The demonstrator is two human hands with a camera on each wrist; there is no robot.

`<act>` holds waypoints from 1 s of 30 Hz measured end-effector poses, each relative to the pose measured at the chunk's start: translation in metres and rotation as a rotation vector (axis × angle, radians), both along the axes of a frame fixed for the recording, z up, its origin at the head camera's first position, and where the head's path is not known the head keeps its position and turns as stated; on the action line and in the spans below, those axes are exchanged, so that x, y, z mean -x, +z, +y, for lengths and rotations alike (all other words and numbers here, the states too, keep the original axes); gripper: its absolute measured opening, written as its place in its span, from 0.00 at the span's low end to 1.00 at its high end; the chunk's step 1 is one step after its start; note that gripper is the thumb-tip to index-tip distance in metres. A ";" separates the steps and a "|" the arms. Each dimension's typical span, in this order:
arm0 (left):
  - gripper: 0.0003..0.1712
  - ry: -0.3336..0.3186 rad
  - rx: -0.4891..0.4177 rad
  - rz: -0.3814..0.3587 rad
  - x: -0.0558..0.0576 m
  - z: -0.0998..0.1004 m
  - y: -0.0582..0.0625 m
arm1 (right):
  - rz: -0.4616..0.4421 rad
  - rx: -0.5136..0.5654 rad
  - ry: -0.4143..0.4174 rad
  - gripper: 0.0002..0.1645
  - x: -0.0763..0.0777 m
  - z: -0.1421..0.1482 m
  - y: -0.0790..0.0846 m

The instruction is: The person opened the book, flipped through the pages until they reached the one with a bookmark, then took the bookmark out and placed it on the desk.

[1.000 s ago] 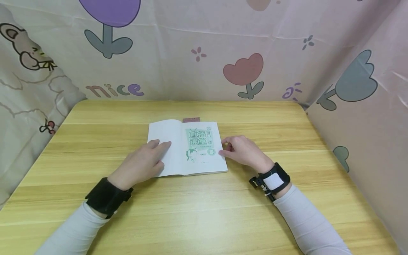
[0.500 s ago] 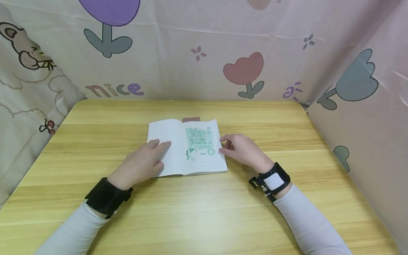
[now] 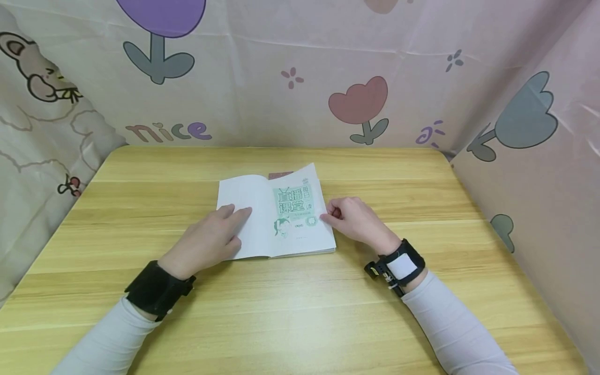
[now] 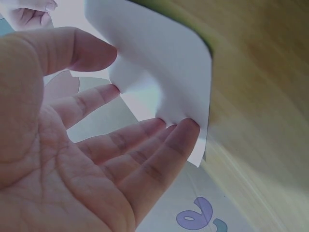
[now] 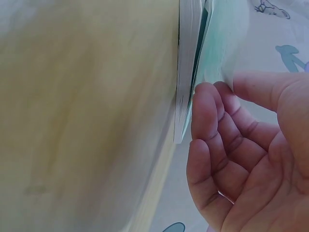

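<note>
A book [image 3: 253, 190] lies spread on the wooden table, its left page blank and white. Its right-hand page [image 3: 300, 229] carries a green printed title and a small cartoon figure. My left hand [image 3: 208, 239] rests on the blank page with fingers extended; the left wrist view shows the fingertips [image 4: 186, 130] touching the white paper. At the right edge my right hand [image 3: 358, 221] pinches the printed page between thumb and curled fingers, as the right wrist view shows beside the page block [image 5: 188, 63]. That page's far corner is raised off the pages below.
A dark reddish strip [image 3: 279, 175] sticks out behind the book's far edge. The wooden table [image 3: 300, 307] reaches back to a patterned cloth [image 3: 262, 104], which also hangs at both sides.
My right hand's fingers have drawn together on the printed page's edge, and its far right corner has lifted and bent inward. My left hand has stayed in place.
</note>
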State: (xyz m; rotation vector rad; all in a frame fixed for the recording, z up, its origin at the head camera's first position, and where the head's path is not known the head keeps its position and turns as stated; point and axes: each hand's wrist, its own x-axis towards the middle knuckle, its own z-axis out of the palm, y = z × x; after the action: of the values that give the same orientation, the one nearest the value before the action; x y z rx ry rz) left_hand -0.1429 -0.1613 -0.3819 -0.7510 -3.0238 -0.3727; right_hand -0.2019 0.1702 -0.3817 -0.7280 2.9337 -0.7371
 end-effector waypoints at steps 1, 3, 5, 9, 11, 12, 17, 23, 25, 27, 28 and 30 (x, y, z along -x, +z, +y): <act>0.34 -0.002 -0.004 0.000 0.000 0.000 0.000 | -0.002 -0.007 0.003 0.12 0.000 0.000 0.000; 0.34 -0.010 -0.013 0.000 0.001 0.001 0.000 | -0.008 -0.020 0.006 0.12 0.000 0.001 0.001; 0.33 -0.019 -0.024 -0.005 0.001 0.001 0.001 | -0.018 -0.024 0.006 0.12 0.001 0.003 0.003; 0.33 -0.036 -0.037 -0.010 0.002 0.002 0.001 | -0.022 -0.018 -0.005 0.12 0.001 0.005 0.007; 0.32 -0.042 -0.042 -0.006 0.002 0.002 0.001 | -0.016 -0.012 -0.003 0.13 0.001 0.006 0.009; 0.32 -0.047 -0.046 -0.002 0.003 0.002 0.001 | -0.010 -0.011 -0.001 0.13 0.001 0.006 0.010; 0.25 -0.056 -0.101 0.016 0.006 0.000 0.002 | -0.001 0.005 -0.001 0.15 0.000 0.006 0.014; 0.22 -0.036 -0.167 -0.051 0.009 -0.008 0.006 | -0.011 0.092 0.037 0.21 -0.001 0.003 0.021; 0.22 -0.038 -0.194 -0.068 0.012 -0.011 0.006 | -0.012 0.119 0.063 0.22 -0.001 0.000 0.024; 0.22 -0.037 -0.228 -0.084 0.015 -0.014 0.005 | -0.017 0.136 0.085 0.20 -0.002 -0.003 0.027; 0.22 -0.033 -0.246 -0.094 0.017 -0.016 0.004 | -0.016 0.143 0.095 0.19 -0.002 -0.005 0.029; 0.22 -0.020 -0.283 -0.119 0.020 -0.018 0.003 | -0.011 0.146 0.117 0.18 -0.003 -0.010 0.032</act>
State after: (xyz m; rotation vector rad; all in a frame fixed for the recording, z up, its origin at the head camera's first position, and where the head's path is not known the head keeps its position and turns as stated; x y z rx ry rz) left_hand -0.1631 -0.1793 -0.3792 -0.7610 -2.9748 -0.8523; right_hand -0.1985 0.1604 -0.3500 -0.8938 2.8211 -0.9478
